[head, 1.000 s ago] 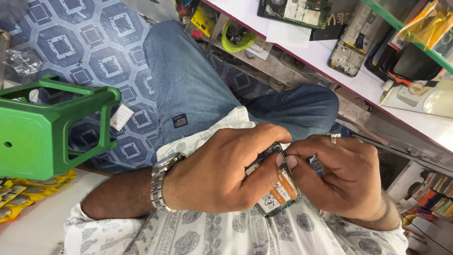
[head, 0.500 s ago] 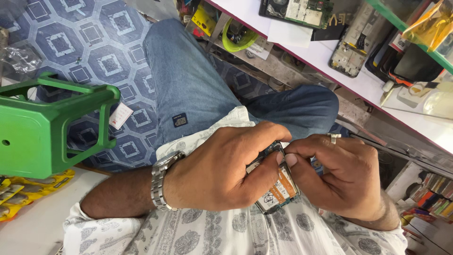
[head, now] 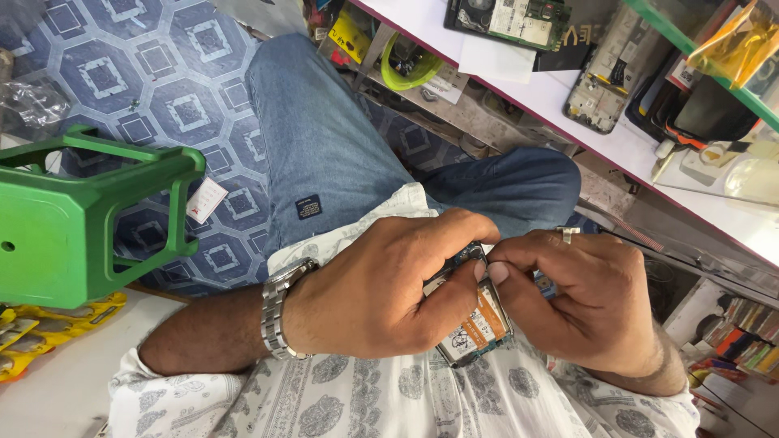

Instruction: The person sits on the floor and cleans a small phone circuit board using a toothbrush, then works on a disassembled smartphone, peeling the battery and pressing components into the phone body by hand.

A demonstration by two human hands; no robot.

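While both hands [head: 487, 300] grip it, opened phone [head: 475, 328] lies tilted.

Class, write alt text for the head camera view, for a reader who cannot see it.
A person's left hand and right hand together grip an opened phone with an orange-labelled battery over their lap. A green plastic stool stands to the left on blue patterned floor tiles, and a white counter above holds dismantled phones.

The opened phone [head: 475, 320] sits between the left hand [head: 381, 296] and right hand [head: 584, 300], above the lap; a stool [head: 73, 219] stands left, the bench [head: 633, 146] lies beyond the knee.
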